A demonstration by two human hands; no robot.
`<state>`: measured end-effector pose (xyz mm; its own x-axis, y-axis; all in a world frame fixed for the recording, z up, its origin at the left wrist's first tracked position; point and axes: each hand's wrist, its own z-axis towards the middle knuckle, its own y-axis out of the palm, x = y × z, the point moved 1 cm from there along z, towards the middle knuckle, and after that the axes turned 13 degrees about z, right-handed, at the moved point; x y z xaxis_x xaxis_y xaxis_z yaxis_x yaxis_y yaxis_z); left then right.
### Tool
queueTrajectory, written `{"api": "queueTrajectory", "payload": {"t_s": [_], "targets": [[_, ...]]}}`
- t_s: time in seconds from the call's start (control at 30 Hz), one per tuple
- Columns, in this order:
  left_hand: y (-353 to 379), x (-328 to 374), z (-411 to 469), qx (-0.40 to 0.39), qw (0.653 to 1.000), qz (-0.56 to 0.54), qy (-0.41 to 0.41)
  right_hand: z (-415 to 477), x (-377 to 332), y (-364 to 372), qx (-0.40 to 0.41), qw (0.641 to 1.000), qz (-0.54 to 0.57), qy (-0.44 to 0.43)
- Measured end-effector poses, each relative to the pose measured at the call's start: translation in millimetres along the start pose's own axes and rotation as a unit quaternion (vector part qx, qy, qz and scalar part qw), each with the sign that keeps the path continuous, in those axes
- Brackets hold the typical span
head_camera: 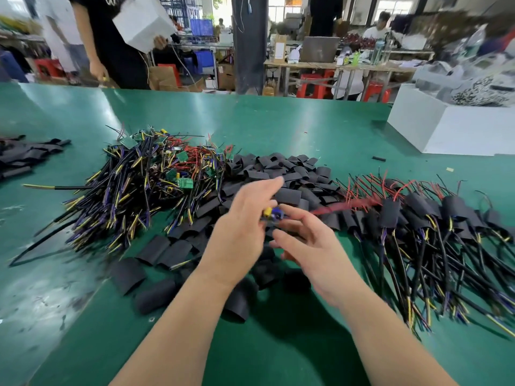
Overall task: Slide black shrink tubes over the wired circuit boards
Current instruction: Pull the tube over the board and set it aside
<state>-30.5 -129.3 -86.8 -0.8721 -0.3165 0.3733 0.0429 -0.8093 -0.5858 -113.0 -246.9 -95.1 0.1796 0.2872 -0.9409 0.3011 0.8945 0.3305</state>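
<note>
My left hand pinches a wired circuit board with yellow and blue parts; its red wires stream off blurred to the right. My right hand hovers just beside the board with fingers spread and holds nothing. Below and behind both hands lies a heap of loose black shrink tubes. A tangle of bare wired circuit boards fills the left of the green table. At the right lies a row of boards covered with tubes.
A white box with small parts stands at the back right. More black tubes lie at the far left edge. A person in black stands across the table holding a white box. Benches and red stools fill the background.
</note>
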Motion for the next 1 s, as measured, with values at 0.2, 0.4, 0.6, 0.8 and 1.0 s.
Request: {"api": "queueTrajectory", "payload": {"t_s": [0.2, 0.4, 0.6, 0.8, 1.0], "targets": [[10.6, -3.7, -6.2, -0.077, 0.997, 0.001, -0.024, 7.3, 4.7, -5.8, 0.086, 0.994, 0.061, -0.007], [-5.0, -18.1, -7.9, -0.094, 0.986, 0.059, -0.122, 8.4, 1.1, -3.5, 0.042, 0.991, 0.129, -0.01], [-1.6, -14.3, -6.8, -0.07, 0.98, -0.042, -0.18, 5.7, -6.9, -3.3, 0.017, 0.992, 0.121, -0.036], [0.9, -8.4, -8.9, -0.043, 0.981, -0.102, -0.158, 9.9, -6.7, -7.1, 0.082, 0.974, 0.213, -0.001], [1.4, -4.8, -7.4, -0.081, 0.988, 0.125, -0.041, 11.3, -5.9, -13.2, 0.112, 0.969, 0.222, 0.005]]}}
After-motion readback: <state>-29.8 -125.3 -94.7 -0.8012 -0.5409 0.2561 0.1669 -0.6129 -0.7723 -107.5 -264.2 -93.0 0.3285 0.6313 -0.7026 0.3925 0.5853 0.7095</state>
